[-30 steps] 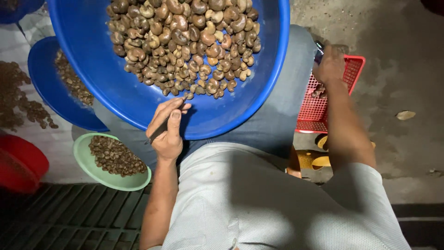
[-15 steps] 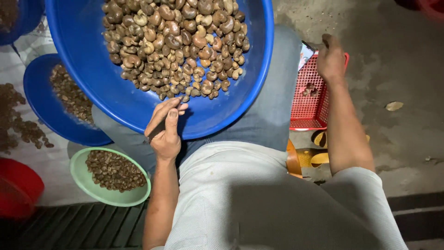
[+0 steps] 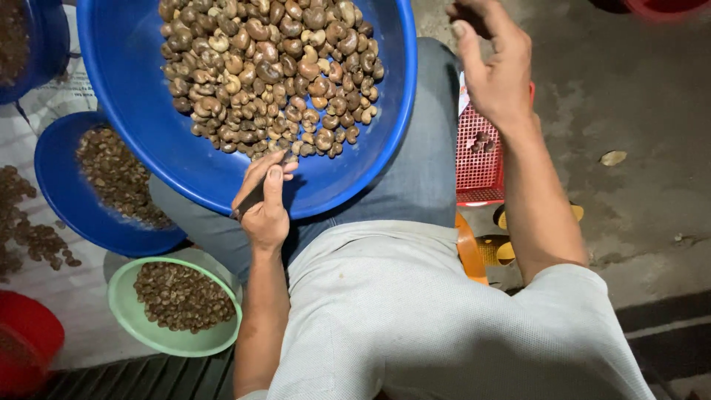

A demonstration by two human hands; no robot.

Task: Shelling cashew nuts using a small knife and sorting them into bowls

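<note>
Over the blue basin, left hand grip closed on a nut, right hand loosely open.
</note>
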